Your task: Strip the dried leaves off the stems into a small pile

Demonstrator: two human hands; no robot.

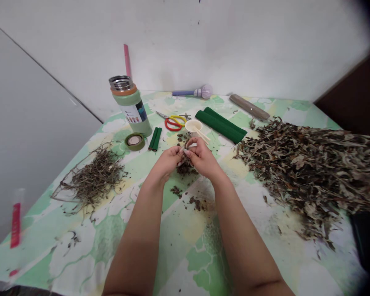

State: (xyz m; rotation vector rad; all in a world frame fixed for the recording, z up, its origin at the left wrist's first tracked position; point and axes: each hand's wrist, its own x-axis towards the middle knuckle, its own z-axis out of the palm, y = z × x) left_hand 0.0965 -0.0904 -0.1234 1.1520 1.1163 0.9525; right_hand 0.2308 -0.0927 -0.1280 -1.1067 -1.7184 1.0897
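My left hand (169,160) and my right hand (201,157) meet near the middle of the table, fingertips pinched close together. A small dark piece of dried leaf shows between them, partly hidden by the fingers. Beneath lies a little heap of crumbled dried leaf (186,168), with more crumbs (197,202) scattered nearer to me. Just beyond my fingers stands a small white cup (193,125) with pale sticks leaning on its rim. A large pile of dried leaves (308,164) covers the right side. To the left is a tangle of bare dry stems (97,176).
A green open-topped bottle (132,107) stands back left, its lid (135,141) beside it. Near them are two short green rolls (155,139) and scissors (174,121). Folded green cloth (220,124), a brown roll (249,107) and a purple-handled tool (193,92) lie toward the wall.
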